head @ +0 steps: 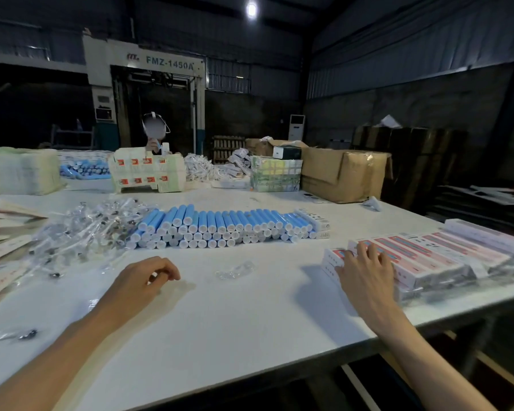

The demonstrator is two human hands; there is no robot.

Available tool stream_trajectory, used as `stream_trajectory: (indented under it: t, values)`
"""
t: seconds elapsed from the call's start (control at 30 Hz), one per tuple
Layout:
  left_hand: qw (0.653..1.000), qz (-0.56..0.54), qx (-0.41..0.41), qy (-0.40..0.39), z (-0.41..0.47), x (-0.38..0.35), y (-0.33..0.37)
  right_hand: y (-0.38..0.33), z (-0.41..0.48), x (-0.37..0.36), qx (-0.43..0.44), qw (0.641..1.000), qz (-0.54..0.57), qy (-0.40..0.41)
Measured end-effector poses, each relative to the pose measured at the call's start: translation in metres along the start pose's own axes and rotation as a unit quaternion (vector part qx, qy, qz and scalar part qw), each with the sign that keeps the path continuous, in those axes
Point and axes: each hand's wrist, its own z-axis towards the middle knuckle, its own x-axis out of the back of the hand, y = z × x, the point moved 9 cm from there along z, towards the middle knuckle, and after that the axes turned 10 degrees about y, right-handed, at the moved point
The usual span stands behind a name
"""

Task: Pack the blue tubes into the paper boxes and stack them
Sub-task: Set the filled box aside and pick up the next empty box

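Right grip (365, 274) rests on stacked paper boxes (428, 261); blue tubes (220, 223) beyond.

White worktable (220, 327) occupies the foreground; a single ceiling lamp (251, 8) glows at 12 o'clock. A pale machine frame (101, 84) marked FMZ-1450A stands at 11 o'clock before dark corrugated walls (398, 54), with a white floor-standing air unit (296, 127) at 1 o'clock.

Dim factory packing floor: FMZ-1450A machine (144, 93), cartons (343, 173), worktable (235, 315).
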Motion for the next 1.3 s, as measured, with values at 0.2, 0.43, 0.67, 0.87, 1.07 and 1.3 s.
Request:
stream_trajectory:
  t: [0.2,0.43,0.67,0.87,1.07,1.3]
  values:
    - [1.000,0.011,-0.009,-0.009,0.002,-0.001,-0.008,0.001,-0.006,0.003,0.006,1.000,-0.023,-0.014]
    - [0.999,0.030,0.012,-0.038,0.002,-0.008,-0.014,-0.069,0.026,0.061,0.039,0.978,0.191,0.077]
    - [0.997,0.068,0.037,-0.015,0.001,0.001,-0.010,-0.225,0.042,0.067,0.066,0.796,0.595,-0.089]
    - [0.990,0.124,0.070,0.003,-0.001,0.009,-0.016,-0.303,0.027,0.046,0.067,0.671,0.713,-0.190]
    - [0.958,0.229,0.140,0.099,0.013,0.063,-0.032,-0.298,0.033,0.022,0.028,0.585,0.789,-0.184]
    - [0.794,0.500,0.342,0.057,0.003,0.179,-0.095,-0.315,0.028,0.036,0.086,0.567,0.798,-0.183]
